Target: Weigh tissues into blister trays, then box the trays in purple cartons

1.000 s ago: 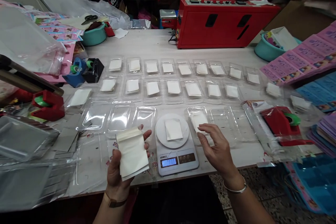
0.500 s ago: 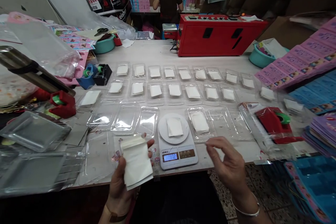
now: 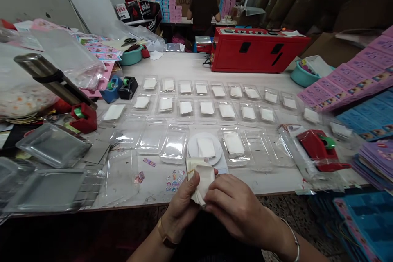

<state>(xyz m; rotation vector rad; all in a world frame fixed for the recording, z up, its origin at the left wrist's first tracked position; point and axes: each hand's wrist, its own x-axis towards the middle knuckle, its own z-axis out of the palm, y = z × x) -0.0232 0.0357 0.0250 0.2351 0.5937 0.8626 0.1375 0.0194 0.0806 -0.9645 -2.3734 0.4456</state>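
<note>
My left hand (image 3: 183,196) is closed round a stack of cream paper sheets (image 3: 201,178), thumb on the front. Fingers of my right hand (image 3: 235,202) pinch the stack's right side, where the sheets fan apart. Behind the hands is a white scale (image 3: 189,147), its display hidden by them. A small pile of sheets (image 3: 206,147) lies on its round plate. Right of the scale, a clear tray (image 3: 223,141) holds another pile. Clear trays without paper (image 3: 174,141) stand to the left.
Two rows of clear trays with paper piles (image 3: 186,108) cross the table. A red tape dispenser (image 3: 316,149) is at right, a metal flask (image 3: 55,80) at left. Behind stand a red machine (image 3: 254,51) and, farther off, a person (image 3: 204,10). Pink boxes (image 3: 353,69) are stacked at right.
My left hand has brought the stack rightward in front of the scale. My right hand has moved left and taken hold of the sheets. The camera view has shifted slightly.
</note>
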